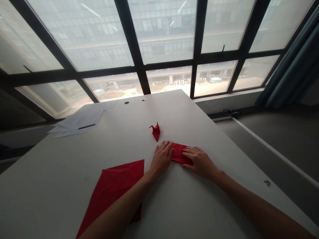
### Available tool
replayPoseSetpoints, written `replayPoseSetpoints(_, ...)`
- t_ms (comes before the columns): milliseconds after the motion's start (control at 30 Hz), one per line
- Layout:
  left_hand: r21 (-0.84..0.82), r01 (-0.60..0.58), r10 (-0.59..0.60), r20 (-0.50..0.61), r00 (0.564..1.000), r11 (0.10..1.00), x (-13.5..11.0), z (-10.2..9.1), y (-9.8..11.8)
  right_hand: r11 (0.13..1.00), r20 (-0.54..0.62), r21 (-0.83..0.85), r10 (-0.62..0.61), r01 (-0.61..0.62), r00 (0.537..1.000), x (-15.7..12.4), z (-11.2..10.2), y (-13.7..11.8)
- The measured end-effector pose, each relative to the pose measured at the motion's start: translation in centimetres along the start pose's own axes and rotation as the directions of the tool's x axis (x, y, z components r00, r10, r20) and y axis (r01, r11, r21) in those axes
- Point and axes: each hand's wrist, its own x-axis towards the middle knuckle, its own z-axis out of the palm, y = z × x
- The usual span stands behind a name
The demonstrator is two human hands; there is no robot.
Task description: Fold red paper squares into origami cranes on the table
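A folded strip of red paper (178, 152) lies flat on the white table between my hands. My left hand (163, 154) rests on its left end, fingers stretched out and covering that edge. On the right end lies my right hand (198, 160), its fingers extended across the paper and the thumb along the near edge. Just beyond my left hand stands a small red origami crane (156, 131). A larger creased sheet of red paper (117, 182) is spread to the left, partly hidden under my left forearm.
Several white printed sheets (87, 116) with a dark pen (87, 126) on them lie at the table's far left. A small dark mark (267, 183) shows near the right edge of the table (224, 159). Large windows stand behind, with a blue curtain (291, 63) at right.
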Motion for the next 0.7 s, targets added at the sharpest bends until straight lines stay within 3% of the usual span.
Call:
replayPoseSetpoints(133, -0.059, -0.001, 0.0, -0.02, 1.0, 0.998, 0.0, -0.3, 0.1, 0.999, 0.001, 0.023, -0.03, 0.03, 1.0, 0.0, -0.1, 0.1)
replayPoseSetpoints(300, -0.226, 0.001, -0.031, -0.13, 0.991, 0.974, 0.0, -0.7, 0.0, 0.999, -0.051, 0.0, -0.045, 0.045, 0.998, 0.1, -0.3, 0.5)
replayPoseSetpoints(500, -0.438, 0.072, -0.179, -0.21, 0.961, 0.896, 0.1, -0.7, -0.4, 1.0, -0.158, -0.014, 0.023, -0.026, 0.987, 0.3, -0.7, 1.1)
replayPoseSetpoints(600, -0.487, 0.105, -0.229, -0.202, 0.952, 0.867, 0.1, -0.6, -0.7, 1.0, -0.107, -0.019, -0.006, 0.004, 0.994, 0.4, -0.6, 1.2)
replayPoseSetpoints(700, -0.476, 0.104, -0.201, -0.159, 0.967, 0.873, 0.2, -0.4, -0.8, 0.999, -0.043, -0.049, -0.015, 0.013, 0.999, 0.6, -0.3, 1.3)
